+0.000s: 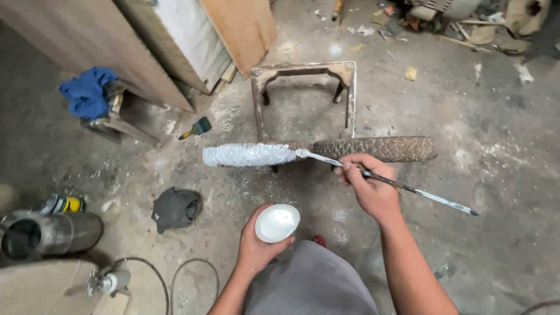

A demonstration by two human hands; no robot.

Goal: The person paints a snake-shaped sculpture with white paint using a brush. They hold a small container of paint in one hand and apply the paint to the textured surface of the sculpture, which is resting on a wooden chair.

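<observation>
A long carved wooden piece (379, 149) with a scale pattern lies across a small metal stool frame (348, 87). Its left part (248, 155) is coated in white paint. My right hand (368, 185) grips a long thin paintbrush (420, 192), whose tip touches the piece at the edge of the white part. My left hand (256, 245) holds a small cup of white paint (277, 223) below the piece, near my knee.
A dark rag (175, 208) lies on the dusty concrete floor. A small brush (197, 128), a blue cloth (87, 91) and leaning wooden boards (245, 29) stand at the left. A metal cylinder (49, 234), spray can (61, 204) and hose (163, 280) are at the lower left.
</observation>
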